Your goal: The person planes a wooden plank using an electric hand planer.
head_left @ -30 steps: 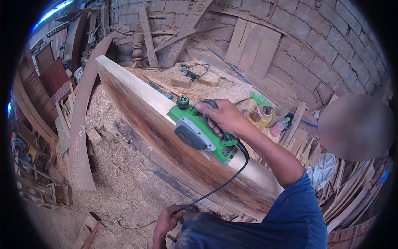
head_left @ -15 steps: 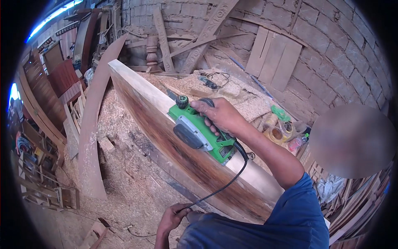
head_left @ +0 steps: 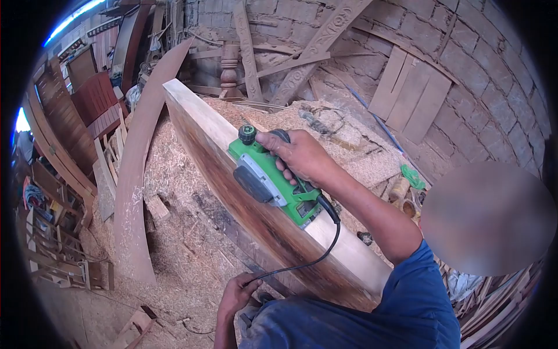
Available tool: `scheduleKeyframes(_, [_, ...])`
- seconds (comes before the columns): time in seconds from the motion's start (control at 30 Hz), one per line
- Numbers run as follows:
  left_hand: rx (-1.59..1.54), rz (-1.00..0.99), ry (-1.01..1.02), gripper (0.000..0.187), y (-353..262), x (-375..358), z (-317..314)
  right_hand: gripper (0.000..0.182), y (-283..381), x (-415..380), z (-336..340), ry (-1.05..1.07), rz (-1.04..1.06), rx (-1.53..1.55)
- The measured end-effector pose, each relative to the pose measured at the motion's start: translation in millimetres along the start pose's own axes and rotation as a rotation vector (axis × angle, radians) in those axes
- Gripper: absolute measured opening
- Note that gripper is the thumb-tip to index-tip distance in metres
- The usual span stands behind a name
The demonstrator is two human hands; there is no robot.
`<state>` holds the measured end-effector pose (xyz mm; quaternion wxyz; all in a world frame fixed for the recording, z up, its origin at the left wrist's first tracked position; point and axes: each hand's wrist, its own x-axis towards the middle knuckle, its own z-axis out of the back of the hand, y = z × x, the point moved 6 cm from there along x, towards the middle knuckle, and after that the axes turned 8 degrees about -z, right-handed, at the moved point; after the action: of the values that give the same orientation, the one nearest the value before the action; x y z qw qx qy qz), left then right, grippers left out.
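A green electric hand planer (head_left: 273, 180) rests on the pale upper edge of a thick curved wooden plank (head_left: 232, 198). My right hand (head_left: 299, 154) is wrapped round the planer's rear handle, with the thumb near its front knob. From the back of the tool a black power cord (head_left: 325, 253) loops down to my left hand (head_left: 238, 291), whose fingers are closed on it. The plank stands on edge, with dark brown grain on its side face. The planer's base is hidden against the wood.
Wood shavings (head_left: 174, 238) cover the floor. A long curved board (head_left: 139, 174) leans at the left, near stacked furniture parts. Another power tool (head_left: 314, 122) lies behind the plank. Carved pieces (head_left: 314, 52) lean on the block wall. A person (head_left: 488, 218) with a blurred head is at the right.
The planer and my right hand have moved slightly along the plank toward its far end. The view has shifted a little. My left hand still holds the cord.
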<state>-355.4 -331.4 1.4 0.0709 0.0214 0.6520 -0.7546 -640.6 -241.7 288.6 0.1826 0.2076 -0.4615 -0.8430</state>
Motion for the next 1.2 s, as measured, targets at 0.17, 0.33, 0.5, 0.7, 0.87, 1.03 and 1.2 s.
scheduleKeyframes(0.17, [-0.043, 0.032, -0.01, 0.033, 7.6, 26.1, 31.9, 0.072, 23.7, 54.8, -19.1, 0.005, 0.024, 0.035])
scheduleKeyframes(0.33, [-0.074, 0.072, 0.015, 0.036, 4.5, 57.5, 79.7, 0.069, 51.8, 105.4, -37.4, -0.012, -0.001, 0.031])
scheduleKeyframes(0.5, [-0.053, 0.006, 0.034, 0.035, 14.3, 99.7, 145.3, 0.068, 81.0, 171.1, -57.5, -0.01, -0.004, 0.075])
scheduleKeyframes(0.7, [-0.085, 0.045, -0.03, 0.033, 11.9, 135.4, 225.8, 0.067, 104.9, 255.9, -82.8, -0.002, -0.023, 0.065])
scheduleKeyframes(0.87, [-0.142, 0.033, -0.097, 0.033, 18.9, 162.3, 264.8, 0.065, 136.7, 306.4, -101.4, 0.015, 0.025, 0.085])
scheduleKeyframes(1.03, [-0.16, 0.048, -0.09, 0.033, 16.6, 184.2, 289.9, 0.064, 165.7, 354.8, -121.5, 0.035, 0.024, 0.073])
scheduleKeyframes(1.2, [-0.174, 0.02, -0.158, 0.032, 16.1, 201.8, 313.4, 0.067, 174.1, 436.2, -141.1, 0.008, 0.076, 0.101])
